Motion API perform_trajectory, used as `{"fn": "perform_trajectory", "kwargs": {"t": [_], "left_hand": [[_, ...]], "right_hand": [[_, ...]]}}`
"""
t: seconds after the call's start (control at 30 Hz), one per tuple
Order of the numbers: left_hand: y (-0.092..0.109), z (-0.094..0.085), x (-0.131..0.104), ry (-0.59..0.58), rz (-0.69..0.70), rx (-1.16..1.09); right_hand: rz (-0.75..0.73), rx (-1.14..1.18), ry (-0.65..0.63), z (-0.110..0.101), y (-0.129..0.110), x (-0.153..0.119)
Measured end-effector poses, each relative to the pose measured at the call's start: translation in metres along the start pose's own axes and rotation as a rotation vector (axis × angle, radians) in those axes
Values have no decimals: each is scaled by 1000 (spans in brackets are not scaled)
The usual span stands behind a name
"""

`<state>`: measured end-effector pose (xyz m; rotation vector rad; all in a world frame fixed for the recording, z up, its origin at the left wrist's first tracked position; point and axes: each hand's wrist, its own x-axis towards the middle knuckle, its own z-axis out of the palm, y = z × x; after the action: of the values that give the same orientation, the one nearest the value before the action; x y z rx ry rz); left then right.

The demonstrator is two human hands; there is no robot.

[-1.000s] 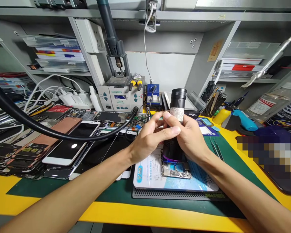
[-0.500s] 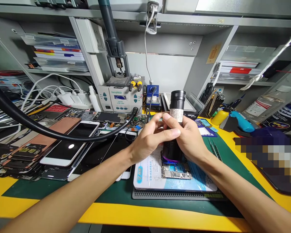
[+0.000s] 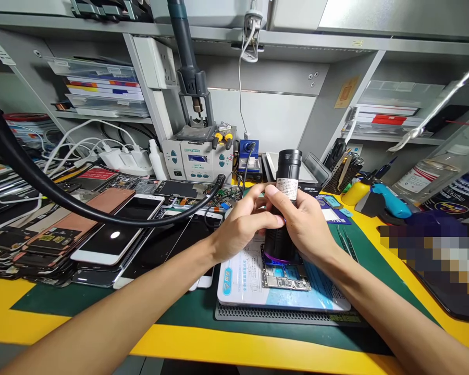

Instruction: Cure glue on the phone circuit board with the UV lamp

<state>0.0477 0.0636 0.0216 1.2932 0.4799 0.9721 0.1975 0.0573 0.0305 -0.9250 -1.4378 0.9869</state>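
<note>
- Right hand [image 3: 307,224] grips the black torch [image 3: 278,242], its violet-lit end over the circuit board [image 3: 287,282].
- Left hand [image 3: 242,224] meets its side; whether those fingers grip, I cannot tell.
- Likely step: lighting the board; next calls for steady aim.

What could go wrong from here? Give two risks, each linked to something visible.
1. The right hand holds the black flashlight nearly upright over the bare circuit board; a slip might let it knock or scrape the board.
2. A purple glow shows at the flashlight's lower end; if that is ultraviolet, light bouncing off the board could reach that ungloved hand.
</note>
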Motion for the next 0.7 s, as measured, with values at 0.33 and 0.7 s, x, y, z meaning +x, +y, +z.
{"fn": "perform_trajectory", "kwargs": {"t": [0.33, 0.7], "left_hand": [[3, -2, -1, -5, 0, 28], [2, 0, -3, -55, 66, 22]], "right_hand": [[43, 86, -89, 4, -4, -2], [2, -55, 4, -1, -1, 0]]}}
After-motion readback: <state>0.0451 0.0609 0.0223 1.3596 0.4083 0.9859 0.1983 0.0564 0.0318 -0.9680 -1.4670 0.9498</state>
